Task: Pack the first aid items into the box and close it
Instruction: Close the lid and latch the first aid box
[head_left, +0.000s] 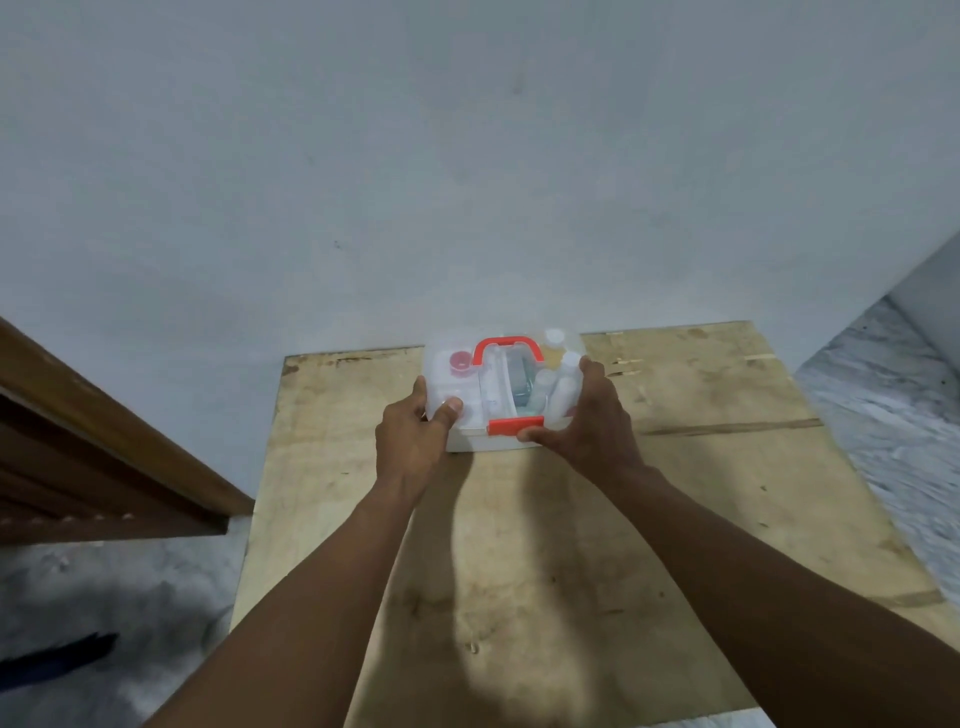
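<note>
**Both hands on the box at the table's far edge**

The small white plastic box (470, 441) with its clear lid (519, 343) sits at the far edge of the bare plywood table (675, 467), left of the middle of that edge and close against the pale wall (467, 182). The lid lies down over the box, and the red plastic handle (508, 347) is folded flat on top of it.

My left hand (413, 434) grips the box's left end — the thumb lies on top of the lid near its front left corner, and the other fingers curl round the side, only one fingertip showing above the edge. My right hand (595, 421) holds the right end, fingers close together and bent over the lid's right rim, the thumb reaching in along the front and touching the red plastic latch (506, 427) at the middle of the front wall. Whether the latch is fully snapped, I cannot tell.

Through the lid I see white round-capped bottles (563, 389) packed in the right side — and a small pink round item (460, 361) in the left part. The rest inside is too blurred to name.
</note>
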